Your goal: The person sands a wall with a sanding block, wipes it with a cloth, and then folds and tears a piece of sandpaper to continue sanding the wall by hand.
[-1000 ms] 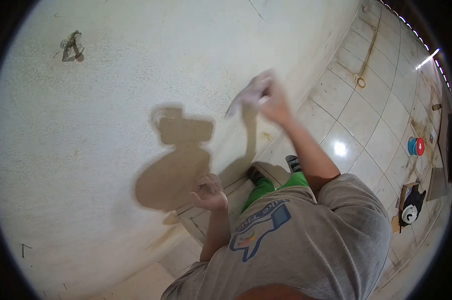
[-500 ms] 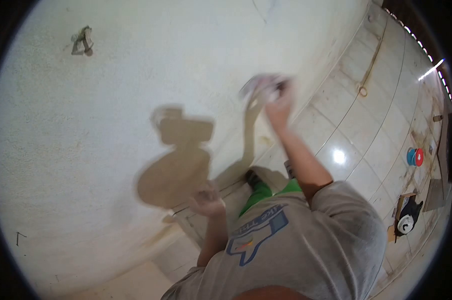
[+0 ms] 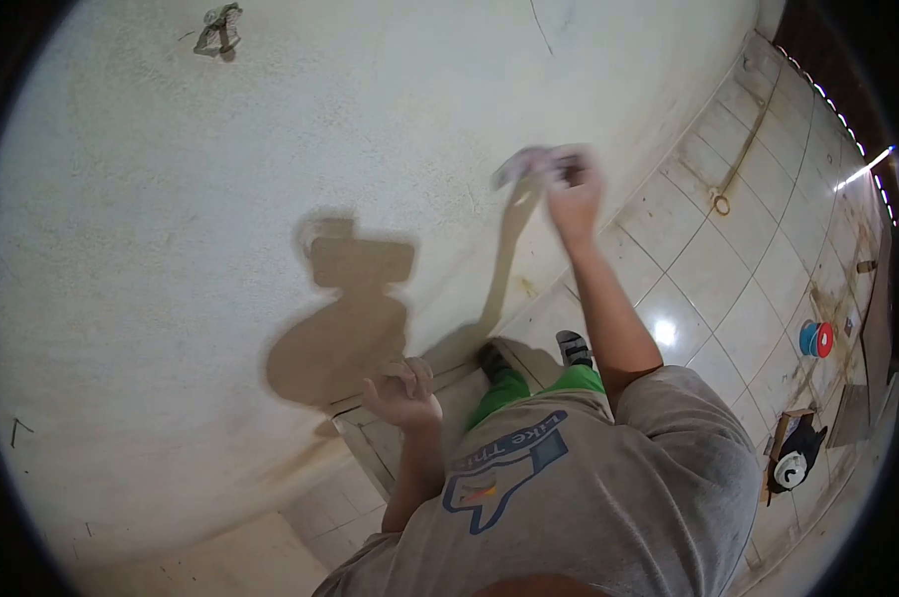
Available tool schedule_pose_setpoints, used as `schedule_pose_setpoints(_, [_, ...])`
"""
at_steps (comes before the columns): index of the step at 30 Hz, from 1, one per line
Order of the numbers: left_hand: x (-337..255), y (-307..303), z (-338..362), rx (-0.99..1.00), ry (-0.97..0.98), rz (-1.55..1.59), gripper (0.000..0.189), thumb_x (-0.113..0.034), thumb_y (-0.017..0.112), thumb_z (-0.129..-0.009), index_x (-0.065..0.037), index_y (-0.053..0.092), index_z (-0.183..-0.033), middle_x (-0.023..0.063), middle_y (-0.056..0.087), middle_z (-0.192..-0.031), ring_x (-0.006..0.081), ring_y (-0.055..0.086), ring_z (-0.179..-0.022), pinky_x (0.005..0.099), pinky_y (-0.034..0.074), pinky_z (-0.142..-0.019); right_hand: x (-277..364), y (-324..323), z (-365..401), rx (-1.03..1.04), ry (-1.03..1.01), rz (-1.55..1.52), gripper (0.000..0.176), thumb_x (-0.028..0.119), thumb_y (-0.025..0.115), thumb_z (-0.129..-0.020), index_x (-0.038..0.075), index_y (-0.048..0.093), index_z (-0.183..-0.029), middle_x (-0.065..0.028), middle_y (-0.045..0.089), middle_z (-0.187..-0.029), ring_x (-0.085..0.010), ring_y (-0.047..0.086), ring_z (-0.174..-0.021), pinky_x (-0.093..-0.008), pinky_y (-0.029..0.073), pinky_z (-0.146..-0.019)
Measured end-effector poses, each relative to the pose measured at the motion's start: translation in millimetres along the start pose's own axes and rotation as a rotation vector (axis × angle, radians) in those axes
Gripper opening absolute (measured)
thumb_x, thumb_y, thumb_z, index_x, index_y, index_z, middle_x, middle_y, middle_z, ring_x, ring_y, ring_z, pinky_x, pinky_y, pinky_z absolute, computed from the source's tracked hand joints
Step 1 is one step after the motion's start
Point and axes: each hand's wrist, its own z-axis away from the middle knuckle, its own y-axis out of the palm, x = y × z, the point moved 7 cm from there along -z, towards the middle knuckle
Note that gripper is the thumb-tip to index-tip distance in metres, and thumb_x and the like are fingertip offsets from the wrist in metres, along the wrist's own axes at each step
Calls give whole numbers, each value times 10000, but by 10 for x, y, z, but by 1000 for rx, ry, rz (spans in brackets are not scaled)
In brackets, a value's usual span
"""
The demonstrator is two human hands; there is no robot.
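My right hand [image 3: 572, 189] is raised against the pale plastered wall [image 3: 270, 149] and grips a small pale sheet, probably sandpaper [image 3: 522, 162], pressed flat to the wall; both are blurred. My left hand [image 3: 401, 390] hangs lower, near the wall's foot, fingers loosely curled with nothing in it. My grey T-shirt and green trousers fill the lower middle, my shoes below on the tiles.
A tiled floor [image 3: 728, 259] runs along the wall to the right. On it lie a blue and red spool [image 3: 813, 339], a cardboard box with a black and white thing [image 3: 794, 460], and a small ring [image 3: 720, 205]. A broken spot [image 3: 218, 28] marks the wall top left.
My right hand with the sheet has shifted to the right along the wall and a little higher. The view has tilted, so the wall spot sits higher. My left hand stays about where it was.
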Motion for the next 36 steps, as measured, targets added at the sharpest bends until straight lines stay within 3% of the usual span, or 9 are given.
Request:
schedule_pose_setpoints(3, [22, 156, -6, 16, -65, 15, 602, -517, 369, -981, -47, 550, -653, 23, 317, -498, 207, 360, -449, 345, 262, -485, 407, 675, 686, 418, -125, -19, 150, 163, 741, -856, 47, 651, -884, -102, 696, -797, -173, 671, -717, -341, 524, -666])
schedule_pose_setpoints(5, [13, 189, 1, 59, -73, 5, 595, -515, 376, -976, -44, 547, -655, 24, 310, -497, 206, 363, -455, 348, 254, -478, 506, 942, 1081, 674, -332, 55, 121, 95, 752, -858, 43, 673, -935, -63, 701, -830, -85, 635, -743, -255, 504, -640])
schedule_pose_setpoints(8, [-50, 221, -12, 58, -87, -17, 611, -524, 329, -1014, -75, 531, -652, 13, 300, -476, 172, 322, -409, 348, 281, -506, 357, 602, 686, 375, -164, 48, 109, 114, 702, -894, 22, 651, -923, -121, 724, -826, -176, 683, -719, -346, 530, -659])
schedule_pose_setpoints(12, [-161, 182, 16, -2, -96, 12, 600, -523, 340, -1008, -85, 509, -634, 10, 289, -472, 173, 324, -410, 352, 274, -513, -30, -162, -189, -141, 201, -220, 109, 109, 714, -927, 27, 648, -896, -61, 723, -846, -117, 673, -750, -292, 532, -653])
schedule_pose_setpoints(16, [-199, 149, 59, 70, -113, 56, 603, -508, 334, -1005, -117, 405, -552, 15, 279, -470, 179, 325, -404, 353, 265, -506, 419, 563, 447, 130, 147, -186, 23, 58, 674, -913, 44, 657, -909, -70, 724, -857, -129, 678, -781, -295, 531, -660])
schedule_pose_setpoints(20, [-189, 184, 29, 220, -144, 98, 604, -488, 320, -1005, -147, 288, -508, 17, 268, -471, 186, 314, -394, 353, 262, -503, 936, 1365, 1385, 631, -618, -121, 116, 99, 736, -838, 54, 710, -942, -70, 716, -849, -106, 651, -738, -282, 518, -669])
schedule_pose_setpoints(25, [-388, 261, -15, 237, -60, 66, 594, -491, 333, -1002, -155, 260, -517, 4, 243, -469, 182, 307, -391, 356, 262, -499, 511, 563, 286, 207, 33, -257, 142, 54, 768, -842, 21, 682, -950, -76, 746, -895, -126, 689, -782, -275, 551, -703])
schedule_pose_setpoints(30, [-333, 67, 56, 243, -113, 139, 550, -474, 374, -978, -167, 277, -533, 7, 277, -498, 200, 319, -462, 384, 271, -540, 622, 340, 73, -127, 51, -257, 111, 64, 781, -842, 18, 694, -893, -70, 735, -869, -88, 664, -735, -247, 531, -629])
schedule_pose_setpoints(36, [-240, 259, 155, 196, -185, -40, 512, -377, 449, -985, -146, 291, -556, 0, 274, -527, 161, 262, -494, 338, 252, -522, 987, 1032, 1092, 389, -214, -75, 73, 19, 738, -859, 6, 685, -906, -80, 723, -824, -80, 618, -673, -246, 509, -613])
